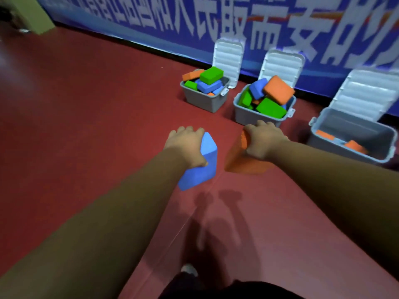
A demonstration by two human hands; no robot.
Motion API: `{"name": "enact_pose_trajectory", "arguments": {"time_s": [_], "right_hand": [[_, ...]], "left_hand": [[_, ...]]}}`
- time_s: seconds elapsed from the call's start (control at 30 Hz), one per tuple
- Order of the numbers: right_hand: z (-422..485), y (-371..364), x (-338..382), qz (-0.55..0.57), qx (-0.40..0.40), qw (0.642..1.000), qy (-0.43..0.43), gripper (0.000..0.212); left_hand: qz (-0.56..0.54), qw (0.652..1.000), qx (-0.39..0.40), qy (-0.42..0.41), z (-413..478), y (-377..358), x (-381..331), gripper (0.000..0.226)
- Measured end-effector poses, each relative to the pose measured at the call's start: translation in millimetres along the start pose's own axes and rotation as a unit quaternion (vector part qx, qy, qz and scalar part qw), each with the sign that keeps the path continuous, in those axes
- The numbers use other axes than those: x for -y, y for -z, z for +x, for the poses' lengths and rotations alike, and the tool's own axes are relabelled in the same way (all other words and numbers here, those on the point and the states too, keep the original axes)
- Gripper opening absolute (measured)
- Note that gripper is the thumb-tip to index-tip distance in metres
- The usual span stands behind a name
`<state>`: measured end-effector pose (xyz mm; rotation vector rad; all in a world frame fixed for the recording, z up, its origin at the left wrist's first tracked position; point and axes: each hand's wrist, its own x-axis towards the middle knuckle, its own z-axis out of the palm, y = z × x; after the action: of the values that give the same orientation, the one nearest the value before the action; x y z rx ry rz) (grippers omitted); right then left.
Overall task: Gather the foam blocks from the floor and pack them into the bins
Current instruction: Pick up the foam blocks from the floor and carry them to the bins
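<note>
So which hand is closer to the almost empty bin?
Right. The right hand, holding an orange block, is just left of that bin; the left hand, holding a blue block, is farther left.

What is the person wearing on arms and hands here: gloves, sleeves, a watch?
Nothing visible. The left hand and right hand are bare, without gloves; both forearms are bare to the frame edge, with no sleeves, watch or wristband. Rings are too blurred to tell.

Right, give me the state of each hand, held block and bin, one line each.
Left hand: grips blue foam block.
Right hand: grips orange foam block.
Farthest grey plastic bin: lid open, heaped with blocks.
Middle grey plastic bin: lid open, heaped above rim.
Nearest grey plastic bin: lid open, nearly empty.
</note>
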<state>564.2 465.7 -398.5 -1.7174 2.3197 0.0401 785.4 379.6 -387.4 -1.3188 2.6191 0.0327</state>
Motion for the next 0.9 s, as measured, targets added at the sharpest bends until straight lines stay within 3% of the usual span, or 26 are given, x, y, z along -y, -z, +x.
{"name": "enact_pose_trajectory", "arguments": {"time_s": [0.3,0.57,0.9], "right_hand": [[77.2,-4.0,-66.2,0.000,0.053,0.990,-0.128,0.060],[165.8,28.5,-92.9,0.029,0.070,0.962,-0.263,0.065],[203.5,26.6,-198.2,0.110,0.058,0.920,-0.371,0.059]], "left_hand": [[-0.008,0.995,0.042,-0.089,189.0,-0.8,-28.8,0.089],[0.021,0.975,0.050,-0.216,347.8,33.7,-61.9,0.073],[0.078,0.936,0.066,-0.336,453.5,40.5,-187.3,0.062]]}}
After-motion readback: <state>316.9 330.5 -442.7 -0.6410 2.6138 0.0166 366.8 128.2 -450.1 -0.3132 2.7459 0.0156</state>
